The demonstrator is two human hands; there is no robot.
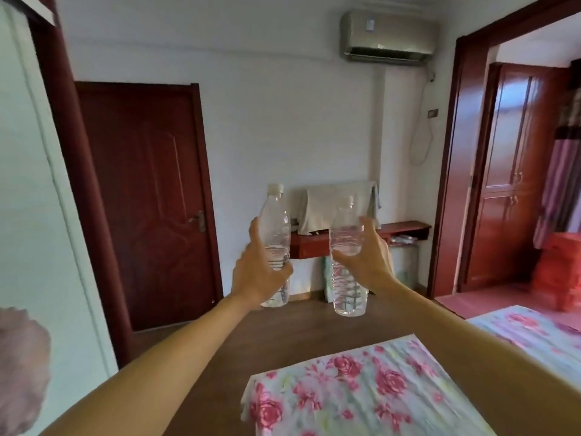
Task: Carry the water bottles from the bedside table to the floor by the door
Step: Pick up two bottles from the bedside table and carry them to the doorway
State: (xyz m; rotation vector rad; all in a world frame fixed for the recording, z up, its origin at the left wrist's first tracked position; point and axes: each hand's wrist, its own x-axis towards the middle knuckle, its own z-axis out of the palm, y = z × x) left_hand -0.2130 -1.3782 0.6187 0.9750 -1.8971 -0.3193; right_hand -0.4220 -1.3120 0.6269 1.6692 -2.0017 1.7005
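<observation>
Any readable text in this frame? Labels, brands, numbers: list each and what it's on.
No text can be read.
The sticker on the air conditioner: too small and blurred.
The left bottle, held by the left hand: clear, no label shows.
The right bottle, held by the right hand: clear, no label shows.

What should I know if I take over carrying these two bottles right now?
Left hand: fingers curled round one bottle, upright, cap on.
Right hand: grips the other bottle, also upright and capped.
Both are held in the air above the wooden floor, past the bed.
Done: both picked up; the bedside table is out of view.
Left: walk to the door and stand both on the floor beside it. A closed brown door is ahead on the left, an open doorway on the right.
</observation>
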